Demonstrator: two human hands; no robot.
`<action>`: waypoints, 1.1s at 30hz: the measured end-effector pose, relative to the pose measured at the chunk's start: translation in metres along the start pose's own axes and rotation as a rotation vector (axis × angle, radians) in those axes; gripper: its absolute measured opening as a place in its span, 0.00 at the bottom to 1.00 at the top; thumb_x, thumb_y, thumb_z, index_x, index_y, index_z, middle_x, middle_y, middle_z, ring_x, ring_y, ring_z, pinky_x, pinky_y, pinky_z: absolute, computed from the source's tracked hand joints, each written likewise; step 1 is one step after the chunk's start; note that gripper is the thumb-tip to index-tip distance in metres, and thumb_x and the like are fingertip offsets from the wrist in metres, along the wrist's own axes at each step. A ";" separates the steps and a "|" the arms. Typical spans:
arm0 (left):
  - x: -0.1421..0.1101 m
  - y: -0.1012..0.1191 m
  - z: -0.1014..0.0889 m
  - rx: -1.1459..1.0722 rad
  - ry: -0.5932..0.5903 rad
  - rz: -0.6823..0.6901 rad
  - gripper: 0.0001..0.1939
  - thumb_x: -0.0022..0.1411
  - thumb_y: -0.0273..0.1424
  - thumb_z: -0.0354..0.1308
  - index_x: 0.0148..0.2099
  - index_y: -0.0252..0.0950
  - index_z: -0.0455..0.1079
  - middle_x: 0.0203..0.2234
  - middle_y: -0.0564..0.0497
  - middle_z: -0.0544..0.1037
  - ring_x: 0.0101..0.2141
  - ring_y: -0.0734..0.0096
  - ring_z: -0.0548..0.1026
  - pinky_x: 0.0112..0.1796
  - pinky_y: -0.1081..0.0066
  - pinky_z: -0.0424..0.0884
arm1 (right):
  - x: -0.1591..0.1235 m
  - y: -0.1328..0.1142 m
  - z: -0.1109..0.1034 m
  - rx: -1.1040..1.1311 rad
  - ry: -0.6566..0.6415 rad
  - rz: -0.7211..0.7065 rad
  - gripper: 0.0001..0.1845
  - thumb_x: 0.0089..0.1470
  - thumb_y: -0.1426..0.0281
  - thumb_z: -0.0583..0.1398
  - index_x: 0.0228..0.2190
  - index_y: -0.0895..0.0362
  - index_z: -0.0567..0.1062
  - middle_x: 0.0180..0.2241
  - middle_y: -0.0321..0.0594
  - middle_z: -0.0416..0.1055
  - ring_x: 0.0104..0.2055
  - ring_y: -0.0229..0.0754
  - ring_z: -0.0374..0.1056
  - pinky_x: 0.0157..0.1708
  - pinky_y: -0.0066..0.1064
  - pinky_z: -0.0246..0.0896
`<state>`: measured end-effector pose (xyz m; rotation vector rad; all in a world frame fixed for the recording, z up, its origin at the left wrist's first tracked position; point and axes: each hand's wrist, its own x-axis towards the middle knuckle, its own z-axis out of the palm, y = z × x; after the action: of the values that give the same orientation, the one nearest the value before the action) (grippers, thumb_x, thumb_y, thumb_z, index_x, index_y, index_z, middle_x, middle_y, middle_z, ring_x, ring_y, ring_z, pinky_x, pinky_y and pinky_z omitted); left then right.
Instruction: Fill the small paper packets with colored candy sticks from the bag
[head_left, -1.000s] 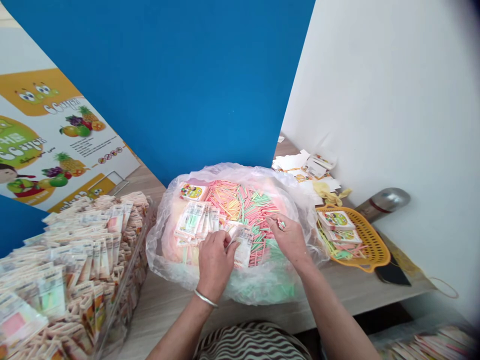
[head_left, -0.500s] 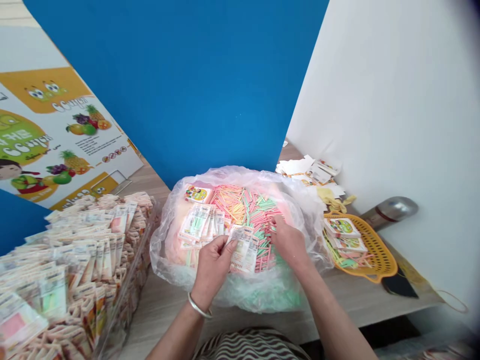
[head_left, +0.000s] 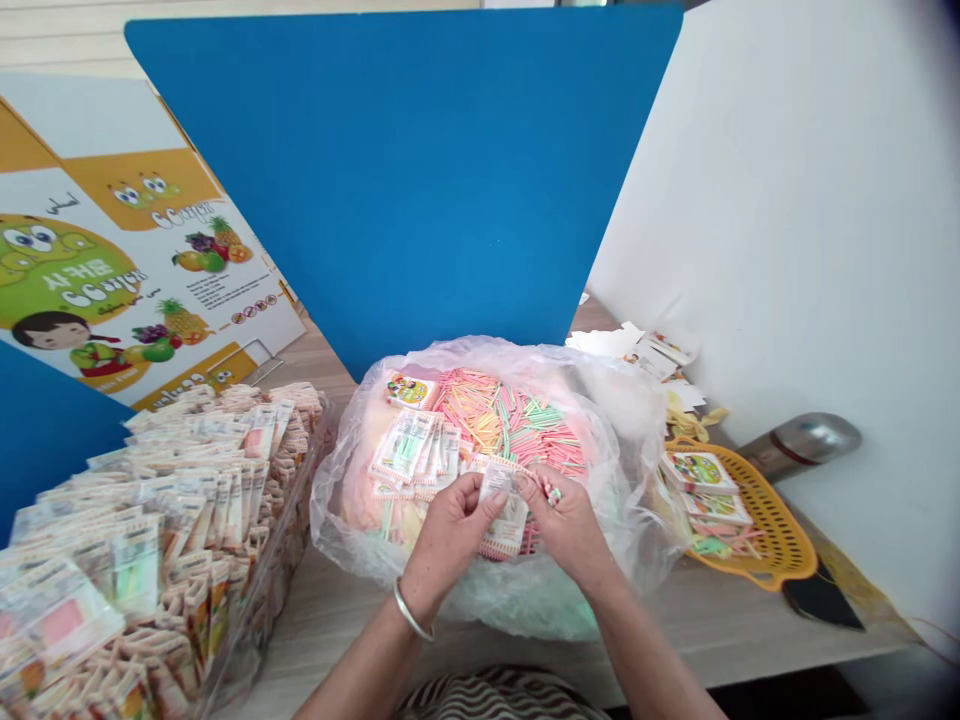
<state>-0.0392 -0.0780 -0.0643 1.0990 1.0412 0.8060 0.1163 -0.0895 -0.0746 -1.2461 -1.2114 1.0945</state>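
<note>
My left hand (head_left: 450, 528) pinches a clear printed sachet (head_left: 504, 520) between thumb and fingers, over an open plastic bag (head_left: 341, 505). Closed around a few thin coloured sticks (head_left: 553, 495), my right hand (head_left: 571, 530) meets the sachet's upper right edge. Pink, green and yellow sticks (head_left: 517, 415) lie loose in a heap behind both hands. Left of the heap, several filled sachets (head_left: 411, 447) rest overlapping on the bag's contents, and a small stack of printed cards (head_left: 411, 390) sits behind them. My fingers partly hide the sachet's opening.
A clear bin packed with filled sachets (head_left: 195, 470) stands at left, before a printed carton (head_left: 82, 290). To the right are a yellow basket (head_left: 787, 540) holding card packs, a metal flask (head_left: 810, 442), paper scraps (head_left: 622, 343) and a dark flat object (head_left: 825, 598). A blue panel (head_left: 420, 200) rises behind.
My right hand has left the stick heap with some sticks and come left to the sachet. My left hand still holds the sachet. The camera view has shifted slightly.
</note>
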 end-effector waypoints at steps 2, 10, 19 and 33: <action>0.000 -0.002 -0.004 0.115 0.035 0.023 0.20 0.55 0.48 0.63 0.31 0.35 0.67 0.23 0.55 0.69 0.25 0.73 0.67 0.26 0.74 0.64 | -0.002 0.000 -0.003 -0.107 -0.062 -0.028 0.19 0.57 0.55 0.61 0.23 0.56 0.73 0.22 0.33 0.66 0.26 0.37 0.61 0.27 0.29 0.56; 0.001 -0.011 -0.007 0.239 0.194 0.094 0.17 0.48 0.41 0.65 0.24 0.36 0.64 0.18 0.60 0.58 0.22 0.78 0.56 0.24 0.75 0.52 | 0.013 -0.021 -0.002 0.348 0.247 0.007 0.23 0.62 0.50 0.57 0.37 0.53 0.83 0.21 0.34 0.66 0.29 0.40 0.64 0.36 0.34 0.62; -0.002 -0.005 -0.002 0.239 0.142 0.085 0.15 0.48 0.40 0.65 0.25 0.36 0.66 0.18 0.58 0.64 0.22 0.76 0.60 0.25 0.74 0.56 | 0.018 -0.025 0.024 0.433 0.195 0.127 0.26 0.61 0.46 0.55 0.37 0.51 0.84 0.35 0.41 0.78 0.44 0.46 0.70 0.46 0.37 0.61; -0.002 -0.006 -0.002 0.235 0.146 0.137 0.15 0.49 0.38 0.67 0.25 0.37 0.65 0.18 0.59 0.64 0.22 0.77 0.60 0.26 0.75 0.56 | 0.016 -0.020 0.021 0.373 0.206 0.187 0.30 0.59 0.45 0.54 0.33 0.55 0.84 0.35 0.45 0.79 0.42 0.48 0.73 0.45 0.39 0.66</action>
<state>-0.0420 -0.0811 -0.0695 1.3370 1.2161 0.9002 0.0958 -0.0732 -0.0552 -1.1613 -0.7068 1.2286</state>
